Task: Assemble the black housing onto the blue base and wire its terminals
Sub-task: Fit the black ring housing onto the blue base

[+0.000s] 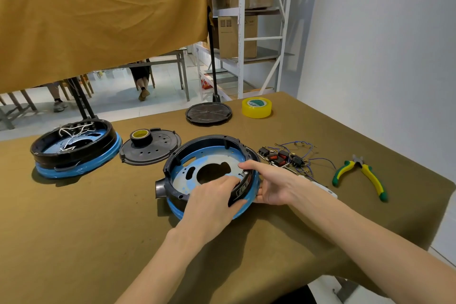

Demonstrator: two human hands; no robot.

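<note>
Looking down at the olive cloth table (74, 229), I am seeing the black housing (212, 142) sitting in the blue base (243, 212) near the middle; my left hand (212, 202) is gripping the near rim, fingers curled inside, though I cannot tell how tightly; my right hand (269, 184) is cupping the right side, forefinger lying straight over the rim; pliers (360, 175) and yellow tape (256, 107) are lying beyond, a mustard curtain (98, 15) and shelving (246, 32) behind.

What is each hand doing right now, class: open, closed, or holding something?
Left hand: grips the near rim of the black housing.
Right hand: holds the blue base at its right edge, forefinger straight over the rim.
</note>
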